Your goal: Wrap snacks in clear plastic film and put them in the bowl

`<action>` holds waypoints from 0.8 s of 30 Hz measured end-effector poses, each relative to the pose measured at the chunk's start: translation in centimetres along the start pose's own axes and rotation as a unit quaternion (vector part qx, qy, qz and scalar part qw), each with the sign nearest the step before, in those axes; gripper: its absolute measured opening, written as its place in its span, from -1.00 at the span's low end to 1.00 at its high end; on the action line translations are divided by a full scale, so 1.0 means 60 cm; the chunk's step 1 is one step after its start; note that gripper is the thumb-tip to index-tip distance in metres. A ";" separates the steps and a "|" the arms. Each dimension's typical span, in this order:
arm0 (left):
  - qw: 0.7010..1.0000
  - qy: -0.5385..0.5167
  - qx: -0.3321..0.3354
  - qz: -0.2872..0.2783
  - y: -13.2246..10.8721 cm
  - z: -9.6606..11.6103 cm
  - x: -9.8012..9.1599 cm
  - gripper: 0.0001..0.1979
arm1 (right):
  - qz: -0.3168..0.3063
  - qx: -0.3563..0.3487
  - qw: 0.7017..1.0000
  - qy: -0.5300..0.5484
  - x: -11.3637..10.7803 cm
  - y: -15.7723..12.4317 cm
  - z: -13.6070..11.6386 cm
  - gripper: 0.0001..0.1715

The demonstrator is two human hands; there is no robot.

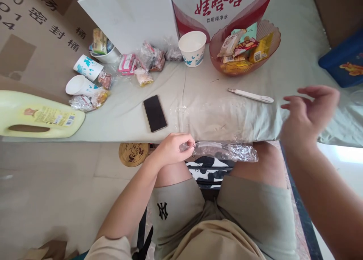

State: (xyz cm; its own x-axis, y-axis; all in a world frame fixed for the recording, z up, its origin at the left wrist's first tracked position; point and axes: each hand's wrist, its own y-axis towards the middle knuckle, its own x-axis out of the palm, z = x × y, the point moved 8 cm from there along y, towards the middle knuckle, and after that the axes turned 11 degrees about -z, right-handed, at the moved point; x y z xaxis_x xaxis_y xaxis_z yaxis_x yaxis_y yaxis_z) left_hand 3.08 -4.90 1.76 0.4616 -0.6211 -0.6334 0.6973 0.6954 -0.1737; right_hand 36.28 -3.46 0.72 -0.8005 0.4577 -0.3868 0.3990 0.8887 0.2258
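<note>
We see the clear plastic film [241, 154] draped over the near edge of the table [127, 118], its front part hanging above the lap. Our left hand [176, 146] pinches the film's left end between thumb and fingers, just off that edge; this grip probably keeps the light sheet from sliding or folding. Our right hand [307, 118] hangs over the table's near edge, farther right, blurred, its fingers loosely bent and slightly apart; we see nothing in it.

The slim white cutter-like tool [251, 95] lies just beside the right fingers, seemingly for easy reach. The phone [155, 113] lies flat near the table's near edge, left of the film, perhaps to leave the middle free. Farther back, the glass bowl [241, 71] keeps wrapped snacks [262, 48] together, and an upright paper cup [193, 58] stands beside it, both close to the printed carton [218, 6], likely out of the hands' way.
</note>
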 end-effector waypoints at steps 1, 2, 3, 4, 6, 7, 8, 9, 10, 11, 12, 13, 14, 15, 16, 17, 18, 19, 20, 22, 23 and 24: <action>1.000 -0.007 -0.006 0.003 0.000 -0.002 -0.001 -0.90 | -0.061 -0.054 0.997 0.008 0.004 -0.016 -0.016 -0.60; 1.000 -0.015 -0.013 0.005 0.001 -0.006 -0.002 -0.89 | -0.188 -0.089 0.978 0.006 0.029 -0.038 -0.028 -0.54; 1.000 -0.022 -0.019 0.005 0.003 -0.009 -0.003 -0.89 | -0.313 -0.113 0.943 -0.010 0.057 -0.070 -0.038 -0.40; 0.999 -0.025 -0.022 0.004 0.006 -0.011 -0.003 -0.89 | -0.395 -0.115 0.911 -0.039 0.077 -0.100 -0.041 -0.27; 1.000 -0.021 -0.015 0.011 0.011 -0.011 -0.006 -0.90 | -0.447 -0.083 0.886 -0.092 0.096 -0.134 -0.037 -0.32; 1.000 -0.015 -0.009 0.017 0.012 -0.009 -0.008 -0.90 | -0.437 -0.062 0.890 -0.112 0.099 -0.138 -0.034 -0.48; 1.000 -0.009 -0.005 0.026 0.013 -0.008 -0.012 -0.91 | -0.421 -0.046 0.897 -0.122 0.098 -0.138 -0.032 -0.66; 0.999 -0.004 -0.007 0.034 0.012 -0.007 -0.015 -0.90 | -0.407 -0.035 0.904 -0.127 0.095 -0.136 -0.031 -0.77; 0.999 -0.006 -0.016 0.038 0.011 -0.009 -0.017 -0.89 | -0.392 -0.029 0.910 -0.130 0.089 -0.132 -0.030 -0.77; 0.999 -0.015 -0.030 0.035 0.009 -0.012 -0.017 -0.87 | -0.379 -0.026 0.916 -0.130 0.081 -0.128 -0.029 -0.73; 0.998 -0.032 -0.045 0.029 0.007 -0.017 -0.016 -0.84 | -0.370 -0.023 0.920 -0.127 0.072 -0.125 -0.027 -0.70; 0.996 -0.055 -0.060 0.027 0.004 -0.022 -0.015 -0.81 | -0.366 -0.023 0.922 -0.123 0.063 -0.123 -0.025 -0.67; 0.994 -0.082 -0.071 0.032 0.001 -0.029 -0.015 -0.77 | -0.365 -0.026 0.923 -0.116 0.054 -0.123 -0.023 -0.65; 0.990 -0.113 -0.076 0.043 -0.002 -0.035 -0.016 -0.73 | -0.367 -0.032 0.923 -0.106 0.046 -0.124 -0.022 -0.64; 0.985 -0.145 -0.074 0.059 -0.003 -0.041 -0.017 -0.68 | -0.373 -0.040 0.922 -0.091 0.040 -0.127 -0.021 -0.64; 0.979 -0.178 -0.066 0.077 -0.004 -0.047 -0.019 -0.64 | -0.381 -0.048 0.921 -0.069 0.036 -0.131 -0.020 -0.62; 0.972 -0.210 -0.054 0.090 -0.003 -0.051 -0.019 -0.59 | -0.386 -0.051 0.920 -0.042 0.033 -0.135 -0.019 -0.60; 0.965 -0.241 -0.041 0.098 -0.002 -0.056 -0.018 -0.54 | -0.387 -0.047 0.921 -0.010 0.030 -0.139 -0.016 -0.58; 0.958 -0.269 -0.033 0.099 0.000 -0.060 -0.017 -0.50 | -0.383 -0.034 0.923 0.023 0.027 -0.142 -0.012 -0.55; 0.945 -0.311 -0.035 0.095 0.002 -0.070 -0.011 -0.43 | -0.347 0.010 0.935 0.078 0.019 -0.144 0.002 -0.54; 0.940 -0.327 -0.043 0.091 0.001 -0.075 -0.008 -0.41 | -0.315 0.033 0.943 0.099 0.012 -0.144 0.009 -0.56; 0.935 -0.339 -0.053 0.089 0.000 -0.079 -0.006 -0.39 | -0.275 0.051 0.953 0.117 0.004 -0.142 0.016 -0.58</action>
State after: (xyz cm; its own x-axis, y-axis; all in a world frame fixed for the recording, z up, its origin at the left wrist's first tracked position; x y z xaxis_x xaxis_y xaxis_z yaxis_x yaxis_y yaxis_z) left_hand 0.32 -2.96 -1.57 0.8311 -0.5545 -0.0421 0.5357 0.8186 -0.2072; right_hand 33.13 -10.88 -2.17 -0.9743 -0.0866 -0.2081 -0.0787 0.9958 -0.0459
